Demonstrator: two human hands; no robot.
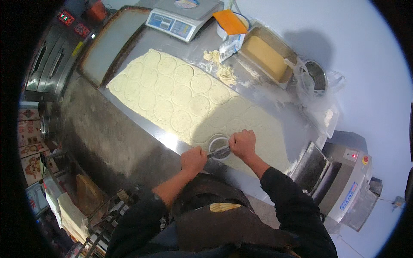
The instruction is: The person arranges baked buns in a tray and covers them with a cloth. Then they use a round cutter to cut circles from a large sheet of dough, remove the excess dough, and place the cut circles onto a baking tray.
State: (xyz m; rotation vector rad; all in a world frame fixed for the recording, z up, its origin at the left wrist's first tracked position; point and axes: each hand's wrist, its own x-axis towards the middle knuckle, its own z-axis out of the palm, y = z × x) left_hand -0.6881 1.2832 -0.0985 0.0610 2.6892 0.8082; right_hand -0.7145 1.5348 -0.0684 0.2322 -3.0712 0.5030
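Both my hands press a round metal cutter ring into the sheet of rolled dough, low in the middle of the frame. My left hand closes its grip tight around the left end of the bar that spans the ring; my right hand does the same at the right end, so the ring sits directly between my two fists, touching both. The ring stands flat on the dough at the sheet's near edge, just beside the front rim of the steel surface.

The dough stretches from the ring toward the upper left of the frame, marked all over with cut circles in rows. Past its far edge lie dough scraps, and beyond those a digital scale at the top centre. An empty baking tray rests at the upper left. A rectangular tin of yellow filling stands to the upper right, with a metal bowl in a clear bag next to it. A dough sheeter machine sits at the right.
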